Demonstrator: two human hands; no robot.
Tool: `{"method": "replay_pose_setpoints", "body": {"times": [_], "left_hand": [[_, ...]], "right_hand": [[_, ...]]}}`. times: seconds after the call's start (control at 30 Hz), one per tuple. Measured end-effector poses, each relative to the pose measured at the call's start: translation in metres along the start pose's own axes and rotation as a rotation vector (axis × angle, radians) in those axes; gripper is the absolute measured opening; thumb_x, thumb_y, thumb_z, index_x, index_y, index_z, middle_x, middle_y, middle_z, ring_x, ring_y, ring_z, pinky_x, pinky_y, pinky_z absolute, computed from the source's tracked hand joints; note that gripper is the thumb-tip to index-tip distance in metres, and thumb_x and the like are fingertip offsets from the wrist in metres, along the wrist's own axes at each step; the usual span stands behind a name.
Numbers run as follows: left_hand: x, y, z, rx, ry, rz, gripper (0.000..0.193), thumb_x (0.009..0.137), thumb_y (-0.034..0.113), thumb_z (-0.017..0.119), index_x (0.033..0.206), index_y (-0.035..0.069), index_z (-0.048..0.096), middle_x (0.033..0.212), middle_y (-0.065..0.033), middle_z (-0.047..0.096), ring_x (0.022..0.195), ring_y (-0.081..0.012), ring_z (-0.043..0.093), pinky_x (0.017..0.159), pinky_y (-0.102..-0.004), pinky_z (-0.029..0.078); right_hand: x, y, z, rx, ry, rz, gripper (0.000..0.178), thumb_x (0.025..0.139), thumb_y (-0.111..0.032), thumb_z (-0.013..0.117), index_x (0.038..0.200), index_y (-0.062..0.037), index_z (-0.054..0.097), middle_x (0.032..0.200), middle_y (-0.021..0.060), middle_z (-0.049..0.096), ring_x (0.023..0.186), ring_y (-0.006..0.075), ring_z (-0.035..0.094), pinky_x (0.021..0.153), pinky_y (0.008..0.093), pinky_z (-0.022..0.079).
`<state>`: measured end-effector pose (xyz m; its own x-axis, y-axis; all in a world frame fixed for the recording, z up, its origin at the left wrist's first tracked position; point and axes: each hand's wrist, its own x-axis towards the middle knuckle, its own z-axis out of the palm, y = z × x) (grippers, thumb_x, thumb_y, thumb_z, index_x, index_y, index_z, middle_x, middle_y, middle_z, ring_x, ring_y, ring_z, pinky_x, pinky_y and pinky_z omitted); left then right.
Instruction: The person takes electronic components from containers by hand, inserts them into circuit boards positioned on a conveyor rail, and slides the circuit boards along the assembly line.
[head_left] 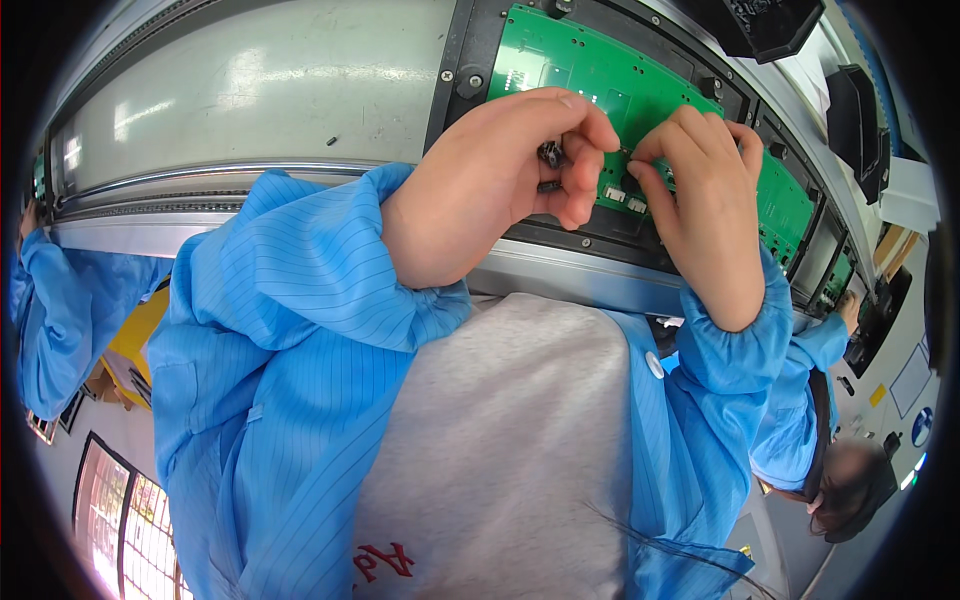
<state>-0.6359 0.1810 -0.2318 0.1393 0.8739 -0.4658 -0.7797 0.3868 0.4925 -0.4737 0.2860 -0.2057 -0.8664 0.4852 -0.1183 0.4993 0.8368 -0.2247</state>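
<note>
circuit board: smooth, glossy | frame: matt, plastic-looking | rail: smooth metal | sleeve: creased cloth

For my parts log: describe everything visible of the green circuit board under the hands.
The green circuit board looks long, flat, glossy, with small holes, pale marks and white connectors near its lower edge. It lies in a black frame. The left hand hides part of it; the right hand is over it, contact unclear.
</note>
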Motion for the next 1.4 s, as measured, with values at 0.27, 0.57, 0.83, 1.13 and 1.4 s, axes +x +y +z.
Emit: {"method": "replay_pose_setpoints", "body": {"times": [0.27,0.57,0.83,1.13,1.4], "left_hand": [[0.017,-0.005,0.006,-0.093,0.038,0.011,0.037,0.096,0.035,0.035,0.098,0.003,0.053,0.079,-0.0076,0.050,0.070,-0.0190,0.050,0.069,-0.0305,0.042],[0.011,-0.003,0.002,-0.079,0.008,0.038,0.037,0.096,0.036,0.035,0.099,0.003,0.053,0.080,-0.0083,0.051,0.071,-0.0192,0.051,0.069,-0.0311,0.042],[0.008,-0.003,0.002,-0.057,0.001,0.026,0.037,0.096,0.035,0.035,0.099,0.003,0.052,0.080,-0.0084,0.052,0.071,-0.0187,0.050,0.068,-0.0303,0.042],[0.008,0.000,0.001,-0.023,0.035,0.005,0.037,0.096,0.034,0.035,0.098,0.002,0.053,0.080,-0.0076,0.051,0.069,-0.0171,0.049,0.067,-0.0286,0.042],[0.010,-0.002,0.003,-0.114,0.081,0.008,0.031,0.092,0.024,0.041,0.087,-0.003,0.055,0.075,-0.0099,0.054,0.065,-0.0164,0.052,0.063,-0.0268,0.045]], "right_hand": [[0.012,0.037,-0.007,0.162,-0.235,-0.046,0.011,0.070,-0.002,0.063,0.075,-0.0079,0.055,0.078,0.0032,0.053,0.076,0.0212,0.050,0.089,0.0348,0.032],[0.016,0.031,-0.010,0.073,-0.295,-0.045,0.011,0.069,-0.002,0.064,0.073,-0.0079,0.055,0.078,0.0040,0.055,0.075,0.0220,0.051,0.087,0.0350,0.033],[0.019,0.030,-0.012,0.065,-0.229,-0.152,0.011,0.069,-0.002,0.064,0.073,-0.0069,0.055,0.075,0.0041,0.053,0.074,0.0228,0.050,0.089,0.0373,0.033],[0.016,0.018,-0.013,0.045,-0.221,-0.037,0.009,0.069,-0.003,0.065,0.072,-0.0056,0.058,0.074,0.0047,0.055,0.076,0.0237,0.052,0.089,0.0382,0.035],[0.019,0.014,-0.014,-0.033,-0.267,-0.008,0.008,0.069,-0.003,0.066,0.072,-0.0043,0.058,0.073,0.0052,0.056,0.075,0.0241,0.053,0.087,0.0375,0.037]]}}
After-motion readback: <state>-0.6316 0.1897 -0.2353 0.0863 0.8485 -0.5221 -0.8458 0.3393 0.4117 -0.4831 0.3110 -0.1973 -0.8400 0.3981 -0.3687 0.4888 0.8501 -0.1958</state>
